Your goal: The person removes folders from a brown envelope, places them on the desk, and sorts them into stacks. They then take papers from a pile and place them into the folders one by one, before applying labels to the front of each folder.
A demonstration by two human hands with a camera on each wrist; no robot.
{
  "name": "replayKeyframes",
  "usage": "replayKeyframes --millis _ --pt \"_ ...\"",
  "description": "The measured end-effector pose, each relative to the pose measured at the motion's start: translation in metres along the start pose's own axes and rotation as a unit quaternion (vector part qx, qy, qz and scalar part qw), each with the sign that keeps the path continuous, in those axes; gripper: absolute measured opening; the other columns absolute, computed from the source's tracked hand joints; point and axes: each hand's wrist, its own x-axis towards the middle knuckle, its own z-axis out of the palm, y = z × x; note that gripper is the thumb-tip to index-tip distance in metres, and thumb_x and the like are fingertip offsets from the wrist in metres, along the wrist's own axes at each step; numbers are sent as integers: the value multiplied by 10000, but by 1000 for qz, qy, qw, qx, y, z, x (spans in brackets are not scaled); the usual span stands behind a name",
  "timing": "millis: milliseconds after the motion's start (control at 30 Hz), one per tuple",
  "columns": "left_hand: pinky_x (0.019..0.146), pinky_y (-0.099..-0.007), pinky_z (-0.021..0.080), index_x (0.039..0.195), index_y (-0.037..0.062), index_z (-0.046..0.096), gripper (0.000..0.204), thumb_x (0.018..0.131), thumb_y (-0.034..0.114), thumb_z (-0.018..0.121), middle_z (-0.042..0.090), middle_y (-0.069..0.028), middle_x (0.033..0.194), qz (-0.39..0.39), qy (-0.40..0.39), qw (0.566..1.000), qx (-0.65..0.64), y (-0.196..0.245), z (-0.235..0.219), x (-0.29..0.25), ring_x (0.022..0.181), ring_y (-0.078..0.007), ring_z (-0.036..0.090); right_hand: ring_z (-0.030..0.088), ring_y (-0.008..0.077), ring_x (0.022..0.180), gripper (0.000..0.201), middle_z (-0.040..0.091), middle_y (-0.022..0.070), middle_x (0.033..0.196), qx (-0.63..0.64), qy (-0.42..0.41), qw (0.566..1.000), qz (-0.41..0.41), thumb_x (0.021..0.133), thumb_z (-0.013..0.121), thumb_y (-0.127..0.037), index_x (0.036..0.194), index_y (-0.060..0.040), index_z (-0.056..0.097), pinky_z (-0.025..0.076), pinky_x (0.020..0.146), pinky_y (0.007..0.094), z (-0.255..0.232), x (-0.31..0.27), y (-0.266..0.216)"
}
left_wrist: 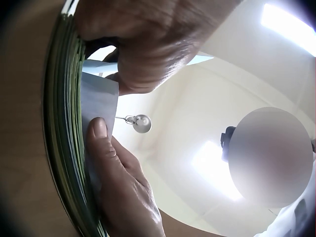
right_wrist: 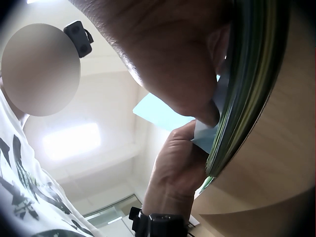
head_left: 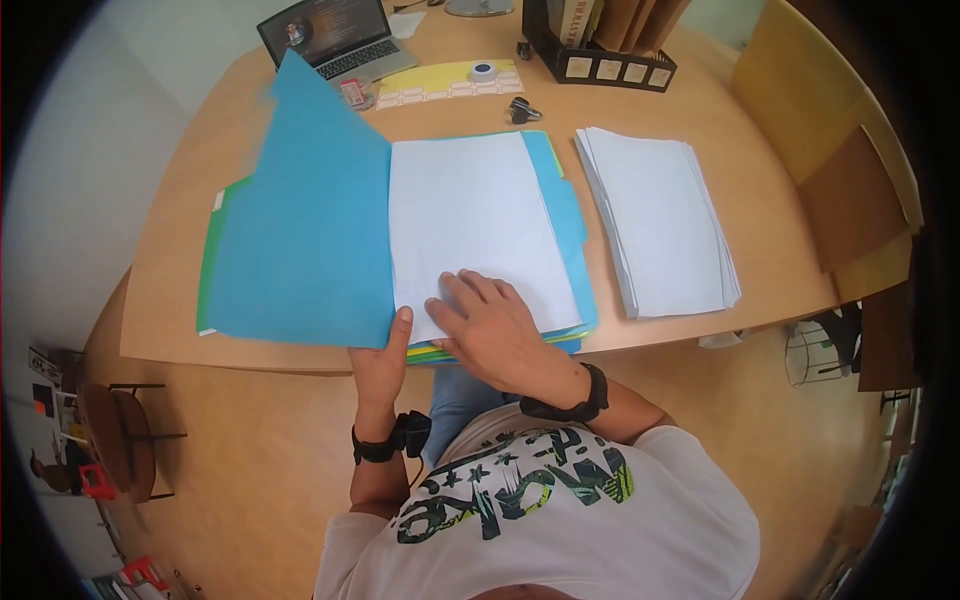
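Observation:
A blue folder [head_left: 310, 220] lies spread on a pile of folders [left_wrist: 64, 123], its left cover raised and blurred along its far edge. White paper sheets [head_left: 465, 210] rest on its right side. My left hand [head_left: 380, 365] grips the cover's lower edge by the fold, thumb on top, other fingers hidden beneath. With spread fingers my right hand [head_left: 495, 335] rests on the lower part of the sheets, its thumb at their near edge. Both wrist views look up from below; the right thumb [left_wrist: 100, 129] touches the bluish-white edge beside the pile.
To the right lies a stack of white paper [head_left: 660, 220]. Behind are a black clip [head_left: 522, 110], a yellow label sheet [head_left: 435, 85] with a roll of tape [head_left: 483, 72], a laptop [head_left: 335, 40] and a black file holder [head_left: 610, 70]. The table's front edge [head_left: 700, 333] is close to my body.

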Motion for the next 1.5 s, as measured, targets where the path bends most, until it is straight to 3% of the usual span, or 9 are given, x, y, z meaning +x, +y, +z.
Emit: replayKeyframes --millis 267,400,500,633,833,1067,1100,1200,1500 --pt "931 -343 421 1189 -80 521 309 970 137 526 570 -130 1158 -8 29 1000 -6 -20 0 -3 1060 -203 524 533 342 1135 534 581 172 1213 -12 -8 993 -117 831 673 -418 1211 -53 587 419 955 450 -88 0 41" --pt "963 -350 399 1218 -95 498 353 987 171 497 559 -144 1201 -43 39 998 -16 -13 4 -6 1095 -218 516 664 250 767 295 705 90 854 114 26 991 64 887 636 -342 998 -76 701 514 719 343 -129 64 145" --pt "974 -350 390 1226 -102 493 369 989 180 497 556 -153 1214 -39 52 997 -38 -11 8 -5 1111 -224 510 650 257 926 336 689 149 987 -49 -122 977 168 847 663 -248 1085 -10 666 500 826 339 -133 115 226" --pt "973 -354 394 1224 -106 494 380 993 195 495 555 -161 1217 -11 60 998 -12 -14 8 -7 1116 -229 511 615 306 1052 510 636 178 1152 -88 -56 964 244 759 740 -286 1180 -26 619 474 921 374 -83 137 305" --pt "1019 -365 357 1287 -85 453 430 970 191 549 506 -159 1285 -4 75 997 -11 -23 7 -9 1173 -250 476 630 307 1046 637 658 197 1115 97 8 956 276 623 860 -225 1177 -17 626 478 912 355 -42 156 311" --pt "944 -343 416 1207 -88 513 346 997 186 492 571 -145 1179 -21 50 998 -39 -49 2 -9 1071 -203 528 635 187 806 385 676 98 853 137 61 954 261 739 802 -195 1018 16 643 489 724 293 -40 167 320" --pt "942 -342 418 1205 -87 514 344 997 186 491 571 -143 1177 -21 54 998 -37 -48 2 -10 1070 -200 528 621 140 717 415 642 67 766 297 67 922 240 738 813 -285 974 18 656 484 619 272 -41 168 324" --pt "944 -342 417 1207 -85 515 343 999 186 488 572 -142 1180 -10 64 998 -25 -27 7 -10 1071 -196 528 573 85 699 390 596 18 764 377 75 904 189 811 756 -298 1018 12 640 460 613 233 -58 174 280" --pt "985 -344 391 1259 -89 477 398 1004 217 490 527 -153 1252 6 105 994 -8 -28 12 -10 1132 -221 500 468 90 651 489 549 6 756 320 -146 925 146 750 787 -334 1091 -10 656 425 648 237 -37 217 226"
